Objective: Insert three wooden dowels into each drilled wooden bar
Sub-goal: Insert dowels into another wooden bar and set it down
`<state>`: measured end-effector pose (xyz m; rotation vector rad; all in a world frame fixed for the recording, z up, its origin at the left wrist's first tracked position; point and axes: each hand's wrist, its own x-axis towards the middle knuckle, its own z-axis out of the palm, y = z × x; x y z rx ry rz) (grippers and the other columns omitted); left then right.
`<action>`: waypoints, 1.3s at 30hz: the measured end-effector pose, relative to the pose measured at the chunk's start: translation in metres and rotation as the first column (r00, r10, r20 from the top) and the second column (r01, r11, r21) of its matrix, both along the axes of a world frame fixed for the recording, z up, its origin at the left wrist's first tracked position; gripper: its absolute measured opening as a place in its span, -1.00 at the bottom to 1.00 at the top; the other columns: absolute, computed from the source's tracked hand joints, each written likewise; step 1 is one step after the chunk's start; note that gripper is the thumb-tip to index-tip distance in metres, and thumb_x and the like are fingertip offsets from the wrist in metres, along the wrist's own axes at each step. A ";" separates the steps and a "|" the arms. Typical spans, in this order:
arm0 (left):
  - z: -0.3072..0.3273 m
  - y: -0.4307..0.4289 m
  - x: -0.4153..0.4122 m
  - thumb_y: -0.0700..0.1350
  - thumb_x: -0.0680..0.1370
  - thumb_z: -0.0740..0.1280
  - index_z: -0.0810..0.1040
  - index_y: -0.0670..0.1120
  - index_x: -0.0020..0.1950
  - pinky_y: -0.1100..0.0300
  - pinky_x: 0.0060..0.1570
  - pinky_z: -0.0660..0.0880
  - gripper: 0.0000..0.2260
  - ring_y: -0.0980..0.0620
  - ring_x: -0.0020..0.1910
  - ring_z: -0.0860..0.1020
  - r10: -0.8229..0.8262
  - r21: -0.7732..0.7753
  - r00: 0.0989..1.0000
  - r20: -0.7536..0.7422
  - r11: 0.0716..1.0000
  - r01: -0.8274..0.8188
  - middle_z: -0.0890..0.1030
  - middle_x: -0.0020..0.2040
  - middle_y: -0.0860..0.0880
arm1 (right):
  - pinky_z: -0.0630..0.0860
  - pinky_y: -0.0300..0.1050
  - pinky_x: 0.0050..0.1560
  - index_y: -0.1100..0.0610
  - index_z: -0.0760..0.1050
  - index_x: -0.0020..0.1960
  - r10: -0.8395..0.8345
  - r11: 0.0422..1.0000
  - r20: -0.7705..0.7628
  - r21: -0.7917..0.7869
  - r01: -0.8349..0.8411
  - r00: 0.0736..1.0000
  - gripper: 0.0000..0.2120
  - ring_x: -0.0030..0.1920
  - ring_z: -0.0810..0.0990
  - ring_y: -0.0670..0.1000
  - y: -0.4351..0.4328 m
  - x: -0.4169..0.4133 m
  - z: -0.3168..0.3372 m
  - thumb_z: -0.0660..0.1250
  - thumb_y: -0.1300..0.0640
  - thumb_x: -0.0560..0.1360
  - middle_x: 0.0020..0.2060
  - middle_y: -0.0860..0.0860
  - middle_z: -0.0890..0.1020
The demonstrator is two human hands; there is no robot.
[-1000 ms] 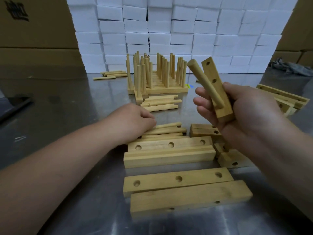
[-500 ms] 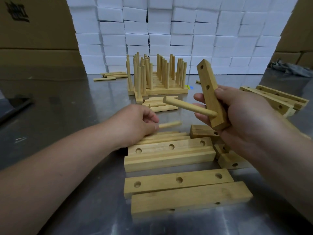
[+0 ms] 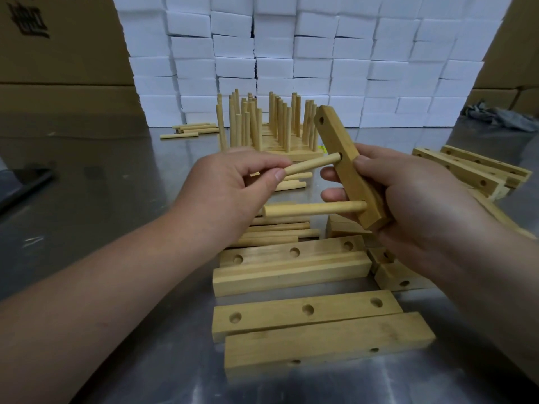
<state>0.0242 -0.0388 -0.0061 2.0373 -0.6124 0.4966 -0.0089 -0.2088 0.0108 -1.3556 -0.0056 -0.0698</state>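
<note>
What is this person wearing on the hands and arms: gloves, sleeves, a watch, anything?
Nothing worn shows: the left hand and right hand have no gloves or rings, and the left forearm and right forearm are bare to the frame edge, no sleeves, watch or bands.

Only one piece of print shows: large dark characters (image 3: 27, 21) on the brown cardboard box (image 3: 73, 53) in the upper left of the frame. They stand close to the frame's corner, two blocky signs side by side, thick-stroked and black against the plain brown face. They look like non-Latin characters, seemingly upside down, and cannot be read. Near the centre of the frame, at the right front corner of the standing dowelled bars (image 3: 291, 154), sits a tiny yellow-green tag (image 3: 322, 148); it is too small to tell whether it carries any writing
</note>
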 end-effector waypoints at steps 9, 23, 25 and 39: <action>0.001 0.002 0.005 -0.21 0.49 0.34 0.56 0.08 0.10 0.58 -0.17 0.32 -0.75 0.42 -0.19 0.44 -0.015 0.087 0.996 0.084 0.996 0.008 0.49 -0.18 0.21 | 0.59 -0.21 -0.34 0.00 0.55 -0.14 -0.012 0.997 0.020 -0.077 0.014 1.000 -0.76 -0.45 0.60 -0.07 0.001 -0.003 0.003 0.16 0.21 0.58 -0.21 0.06 0.70; 0.001 0.003 0.001 -0.10 0.52 0.28 0.63 -0.08 0.04 0.38 -0.27 0.37 -0.82 0.20 -0.26 0.46 0.010 0.170 0.976 0.219 0.984 -0.048 0.51 -0.29 0.12 | 0.50 -0.27 -0.49 0.02 0.54 0.04 -0.037 0.975 0.053 -0.215 0.047 0.998 -0.82 -0.48 0.56 -0.08 0.009 -0.005 0.000 0.19 0.18 0.57 -0.11 0.10 0.67; 0.000 0.001 0.000 -0.12 0.53 0.30 0.63 0.02 -0.05 0.45 -0.32 0.35 -0.88 0.27 -0.28 0.46 0.024 0.126 0.986 0.165 0.991 -0.046 0.54 -0.34 0.16 | 0.51 -0.26 -0.48 0.03 0.53 0.09 -0.042 0.970 0.061 -0.235 0.055 0.997 -0.81 -0.47 0.56 -0.08 0.009 -0.006 -0.001 0.19 0.18 0.57 -0.11 0.10 0.66; 0.004 -0.002 0.004 0.14 0.57 0.10 0.57 0.17 -0.20 0.39 -0.34 0.44 -0.71 0.27 -0.42 0.49 0.005 -0.053 0.978 -0.207 0.998 -0.016 0.59 -0.37 0.15 | 0.56 -0.22 -0.45 0.00 0.50 0.11 -0.055 0.982 0.017 -0.179 0.058 0.998 -0.80 -0.44 0.61 -0.05 0.010 -0.007 0.001 0.16 0.19 0.59 -0.10 0.09 0.67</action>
